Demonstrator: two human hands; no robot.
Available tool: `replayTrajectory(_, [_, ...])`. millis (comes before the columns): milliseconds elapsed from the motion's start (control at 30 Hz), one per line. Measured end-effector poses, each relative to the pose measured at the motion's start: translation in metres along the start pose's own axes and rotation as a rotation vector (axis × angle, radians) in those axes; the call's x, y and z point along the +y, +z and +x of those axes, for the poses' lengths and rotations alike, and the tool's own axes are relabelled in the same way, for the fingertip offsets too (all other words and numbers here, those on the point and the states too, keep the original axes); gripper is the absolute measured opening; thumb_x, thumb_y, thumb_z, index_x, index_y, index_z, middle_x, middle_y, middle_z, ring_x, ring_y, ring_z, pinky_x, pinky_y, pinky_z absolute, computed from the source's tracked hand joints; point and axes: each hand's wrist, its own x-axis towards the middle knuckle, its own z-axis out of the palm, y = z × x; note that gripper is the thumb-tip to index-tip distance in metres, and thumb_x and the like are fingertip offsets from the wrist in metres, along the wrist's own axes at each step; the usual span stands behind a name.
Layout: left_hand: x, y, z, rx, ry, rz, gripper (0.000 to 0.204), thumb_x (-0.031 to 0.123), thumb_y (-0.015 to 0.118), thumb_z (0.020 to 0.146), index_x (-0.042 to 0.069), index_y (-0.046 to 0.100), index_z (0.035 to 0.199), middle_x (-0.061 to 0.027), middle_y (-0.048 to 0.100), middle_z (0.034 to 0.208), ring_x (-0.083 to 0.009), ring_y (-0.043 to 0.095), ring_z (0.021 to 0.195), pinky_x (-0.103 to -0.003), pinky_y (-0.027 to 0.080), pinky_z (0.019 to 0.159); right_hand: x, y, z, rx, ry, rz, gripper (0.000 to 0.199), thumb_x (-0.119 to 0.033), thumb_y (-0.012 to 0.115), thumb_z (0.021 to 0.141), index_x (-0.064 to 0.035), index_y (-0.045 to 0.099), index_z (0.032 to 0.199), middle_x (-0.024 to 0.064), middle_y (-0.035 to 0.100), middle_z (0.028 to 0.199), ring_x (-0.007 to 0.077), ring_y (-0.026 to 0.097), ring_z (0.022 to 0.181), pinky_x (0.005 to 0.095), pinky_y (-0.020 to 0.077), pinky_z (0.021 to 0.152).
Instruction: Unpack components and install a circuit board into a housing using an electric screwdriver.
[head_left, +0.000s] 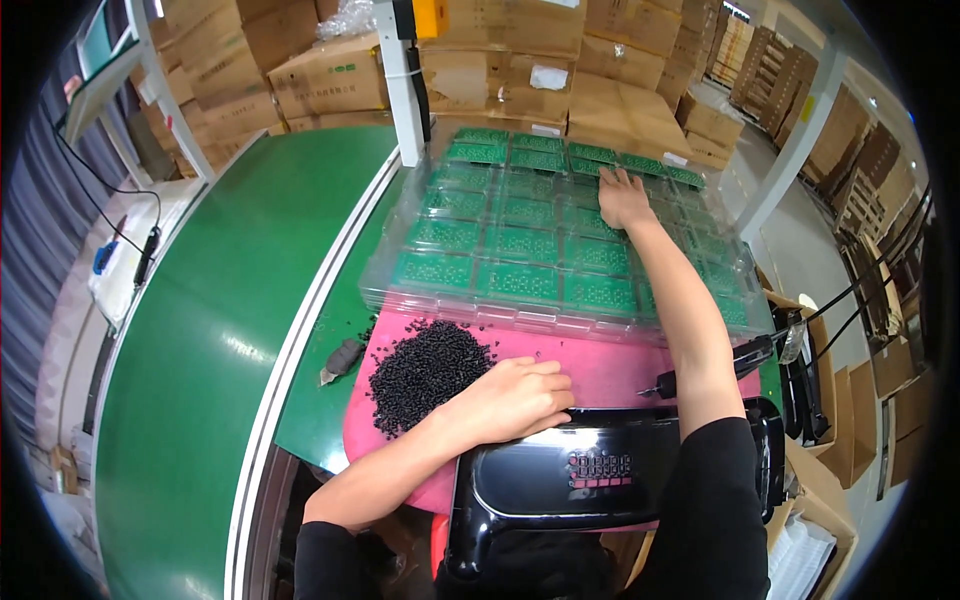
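My right hand (625, 198) reaches over the clear plastic tray (385, 270), its fingers apart at the near edge of a green circuit board (588, 166) in the far rows. Whether the fingertips grip that board cannot be made out. Lower in view, my left hand (518, 398) curls its fingers over the far edge of a glossy black plastic housing (530, 480). The housing lies close to my body, with a small grid of openings in it. Just left of my left hand is a heap of small black parts (425, 365) on a pink mat (610, 355).
A black electric screwdriver (705, 370) lies beside my right forearm. Left of the mat sits a dark grey lump (343, 358), next to the green conveyor belt (210, 350) and its metal rail. Cardboard boxes (500, 80) stand behind the tray, with a white post (400, 100) before them.
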Motion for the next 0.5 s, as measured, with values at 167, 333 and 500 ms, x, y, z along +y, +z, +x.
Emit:
replayTrajectory(167, [-0.001,0.001,0.001,0.175,-0.061,-0.026,0.027,0.032,0.067,0.078,0.008,0.063,0.089,-0.003,0.058,0.086,-0.0199,0.053,0.084,-0.033,0.041,0.069,-0.004,-0.045,-0.057,0.109,-0.048,0.056,0.061,0.0,0.051,0.076,-0.0011,0.034,0.135,0.0105,0.028,0.145,0.0301,0.029,0.13,0.0466,0.0275,0.104])
replayTrajectory(333, [0.018,-0.02,-0.005,0.611,-0.37,-0.098,0.052,0.025,0.069,0.078,0.001,0.049,0.12,-0.0183,0.047,0.116,-0.0327,0.045,0.113,-0.041,0.038,0.097,-0.02,-0.151,-0.18,0.11,-0.304,1.255,0.058,-0.005,0.053,0.079,-0.0025,0.038,0.136,0.0114,0.029,0.145,0.023,0.026,0.134,0.0326,0.029,0.102])
replayTrajectory(500, [0.032,-0.019,0.002,0.599,-0.3,-1.175,0.061,0.017,0.061,0.088,0.0,0.03,0.137,-0.0149,0.045,0.129,-0.0227,0.046,0.118,-0.036,0.041,0.097,-0.045,-0.197,-0.294,-0.287,-0.392,1.923,0.063,0.003,0.055,0.081,0.0018,0.03,0.139,0.0121,0.023,0.147,0.0194,0.024,0.134,0.0356,0.0327,0.1])
